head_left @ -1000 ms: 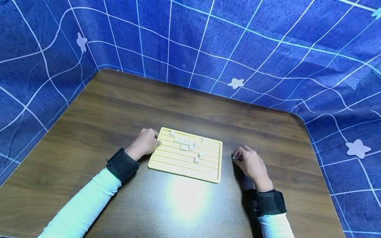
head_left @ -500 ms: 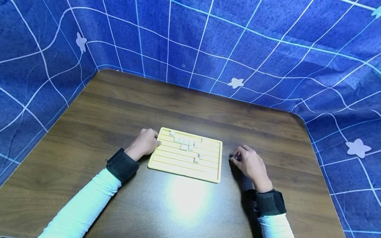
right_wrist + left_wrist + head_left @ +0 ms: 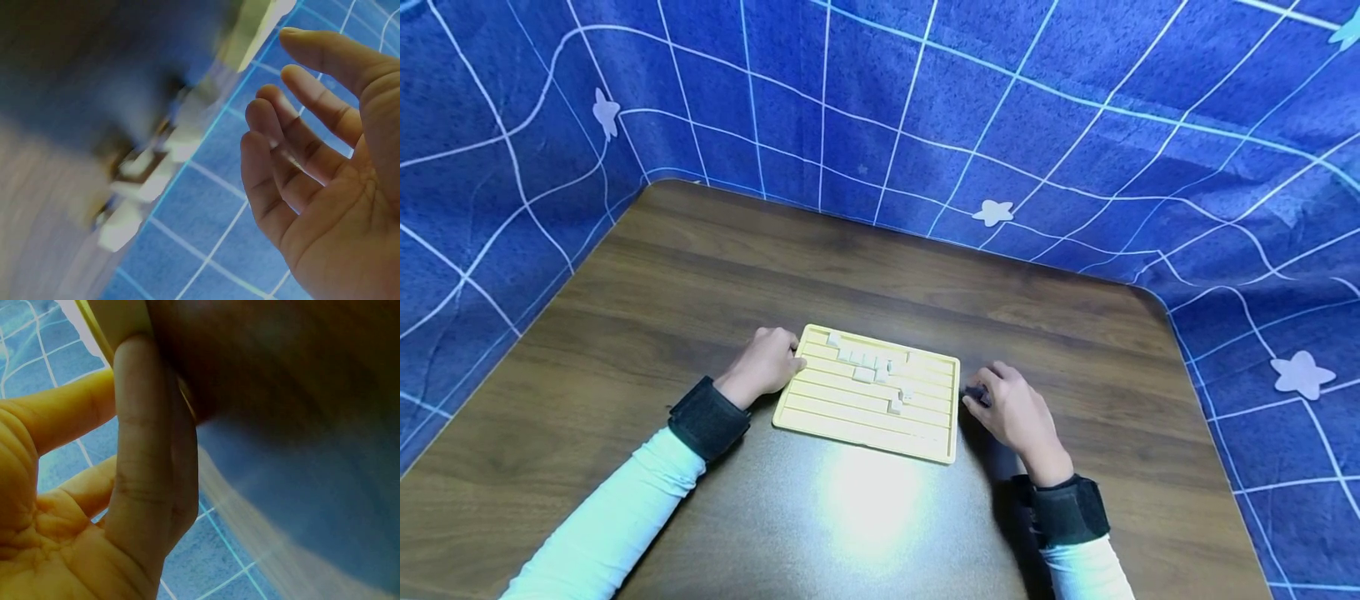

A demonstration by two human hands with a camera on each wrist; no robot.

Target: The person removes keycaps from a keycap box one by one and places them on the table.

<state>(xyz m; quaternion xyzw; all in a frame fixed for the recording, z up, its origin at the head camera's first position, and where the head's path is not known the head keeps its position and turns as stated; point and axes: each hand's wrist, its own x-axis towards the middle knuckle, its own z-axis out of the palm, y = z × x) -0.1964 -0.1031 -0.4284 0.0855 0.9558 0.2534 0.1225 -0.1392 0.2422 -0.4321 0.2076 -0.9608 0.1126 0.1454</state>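
A yellow grooved tray (image 3: 850, 421) lies on the table in the head view, with several small white block-like pieces (image 3: 864, 374) in its upper and middle grooves. My left hand (image 3: 762, 364) grips the tray's left edge; in the left wrist view a finger (image 3: 144, 437) presses against the yellow edge. Just off the tray's right edge is my right hand (image 3: 1015, 417). The right wrist view shows its fingers (image 3: 262, 175) loosely bent, with nothing visible between them and the thumb.
Several blurred white pieces (image 3: 122, 225) lie on the tabletop in the right wrist view; from the head they are hidden. The brown wooden table (image 3: 820, 258) meets a blue gridded cloth (image 3: 865, 92) at the back and both sides.
My right hand has moved left, close to the tray's right edge. A small pale thing seen at its fingertips one second ago no longer shows. The left hand and tray stay put.
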